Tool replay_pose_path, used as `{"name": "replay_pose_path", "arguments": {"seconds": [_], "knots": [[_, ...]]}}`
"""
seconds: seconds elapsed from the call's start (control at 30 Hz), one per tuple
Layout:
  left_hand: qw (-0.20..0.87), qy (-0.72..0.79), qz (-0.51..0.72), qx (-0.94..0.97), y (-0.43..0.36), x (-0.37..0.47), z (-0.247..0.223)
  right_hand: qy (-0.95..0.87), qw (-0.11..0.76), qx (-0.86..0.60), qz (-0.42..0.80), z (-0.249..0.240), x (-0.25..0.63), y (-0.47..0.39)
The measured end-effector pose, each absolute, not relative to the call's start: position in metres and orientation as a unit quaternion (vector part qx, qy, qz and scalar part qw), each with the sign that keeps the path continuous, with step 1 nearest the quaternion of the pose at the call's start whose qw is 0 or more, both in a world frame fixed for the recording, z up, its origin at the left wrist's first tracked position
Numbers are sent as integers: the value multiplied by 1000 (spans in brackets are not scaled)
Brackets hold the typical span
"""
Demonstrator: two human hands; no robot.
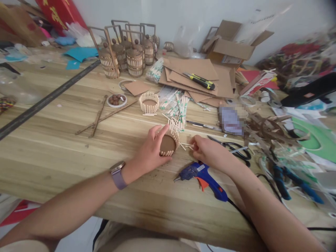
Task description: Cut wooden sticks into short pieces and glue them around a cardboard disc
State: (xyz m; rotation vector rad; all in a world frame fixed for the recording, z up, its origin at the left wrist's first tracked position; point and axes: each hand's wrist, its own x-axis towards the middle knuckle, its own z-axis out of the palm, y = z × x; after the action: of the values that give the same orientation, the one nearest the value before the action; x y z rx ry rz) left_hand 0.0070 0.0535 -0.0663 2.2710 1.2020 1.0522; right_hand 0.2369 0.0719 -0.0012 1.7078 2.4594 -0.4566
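Observation:
My left hand (153, 148), a watch on its wrist, curls around a small round cardboard basket (168, 144) ringed with short wooden sticks. The basket stands tilted on the table, its brown base facing me. To its right, my right hand (201, 148) is closed with the fingertips pinched at some short wooden sticks (187, 145). Loose sticks (173, 123) lie in a pile just behind the basket. A blue hot glue gun (202, 176) rests below my right hand, nozzle pointing left. Farther back sits a second stick-ringed basket (149, 103).
Scissors (238, 148) and blue-handled pliers (288, 182) lie at the right. Behind are cardboard sheets (189, 68) with a yellow utility knife (201, 81), and several finished lidded baskets (135, 61). A bowl of brown beads (117, 100) stands at left. The glue gun's cord (243, 213) runs under my right forearm.

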Motion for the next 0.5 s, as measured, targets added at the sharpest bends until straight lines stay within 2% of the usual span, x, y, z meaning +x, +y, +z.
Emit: {"name": "replay_pose_path", "arguments": {"seconds": [0.17,0.37,0.5], "knots": [[174,423,370,809,54,7,-65,859,-67,484,-157,12,246,74],[171,419,368,812,55,7,-64,875,-77,446,-174,28,247,63],[185,420,365,810,55,8,-65,906,-156,364,-148,36,243,56]]}}
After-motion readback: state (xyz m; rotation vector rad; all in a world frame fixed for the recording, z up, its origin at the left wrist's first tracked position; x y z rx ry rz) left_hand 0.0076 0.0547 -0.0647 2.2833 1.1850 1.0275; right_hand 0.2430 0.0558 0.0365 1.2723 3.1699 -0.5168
